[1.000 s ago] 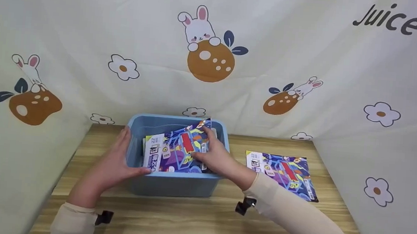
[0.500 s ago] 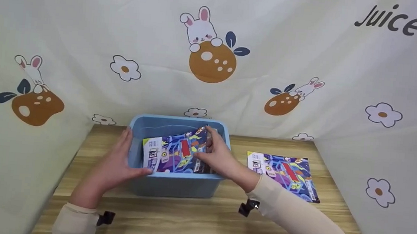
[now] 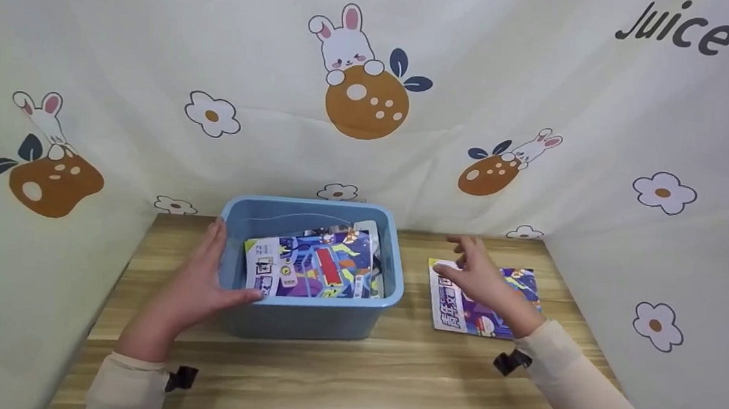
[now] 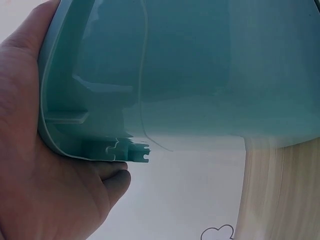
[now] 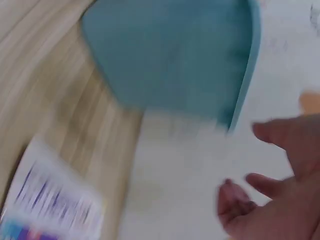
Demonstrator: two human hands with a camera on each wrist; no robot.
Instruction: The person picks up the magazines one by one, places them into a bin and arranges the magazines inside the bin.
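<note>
A blue plastic storage bin (image 3: 303,322) stands on the table with several colourful magazines (image 3: 314,267) lying inside it. My left hand (image 3: 191,295) grips the bin's left front corner, thumb over the front rim and fingers along the left side. The left wrist view shows that hand (image 4: 45,135) around the rim of the bin (image 4: 200,75). To the bin's right, one magazine (image 3: 453,312) with the same cover lies flat on the table. My right hand (image 3: 485,282) hovers over it, fingers parted and holding nothing; in the right wrist view the hand (image 5: 275,195) is blurred.
The wood-grain table (image 3: 337,391) runs in front of the bin. A pale cloth (image 3: 272,61) printed with rabbits, oranges and flowers hangs behind and on both sides, near the bin's back edge.
My right hand has let go of the magazine in the bin and moved right, over the one on the table. The magazine now lies lower in the bin. My left hand stays on the rim.
</note>
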